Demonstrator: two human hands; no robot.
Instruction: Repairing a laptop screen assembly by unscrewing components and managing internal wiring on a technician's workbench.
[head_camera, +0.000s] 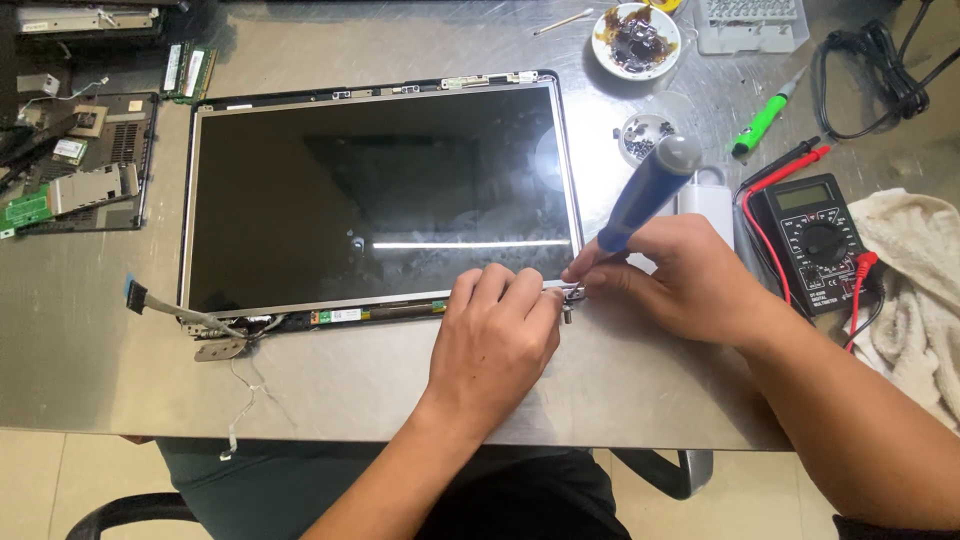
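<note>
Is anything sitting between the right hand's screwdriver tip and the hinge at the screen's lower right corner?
Nothing visible does. The right hand holds the blue screwdriver angled straight down to the hinge, and the left hand touches it from the near side.

The laptop screen (380, 195) lies flat on the bench, face up. It is big, dark and shiny, with a thin silver frame around it. Its near right corner has a small metal hinge (570, 295), and there is another hinge at the near left corner. The screwdriver (645, 195) has a thick blue handle with a grey round top. It leans up and away to the right, and its tip points down at the right hinge. The right hand (680, 275) grips it low down. The left hand (495, 335) rests on the screen's near edge, fingers touching the hinge.
</note>
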